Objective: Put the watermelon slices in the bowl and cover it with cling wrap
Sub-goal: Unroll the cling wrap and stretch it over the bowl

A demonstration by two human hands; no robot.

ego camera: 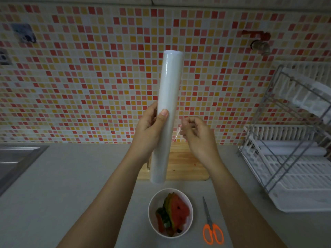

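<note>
The left hand (148,129) holds the roll (169,97) above the tabletop (80,176), fingers curled round it. Its long axis is near upright, top leaning right. The right hand (197,138) has its fingers pinching the loose film (176,135). The slices (176,212) lie in the bowl (151,212).

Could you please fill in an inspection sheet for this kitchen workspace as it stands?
Surface: grey counter, wooden cutting board at the back.
Job's things: watermelon slices in white bowl, uncovered; cling wrap roll held upright.
Clutter: orange-handled scissors right of bowl.
Hands: left hand grips roll; right hand pinches film edge.
Cables: nothing seen.
Surroundings: sink left, dish rack right, tiled wall with tap.
</note>
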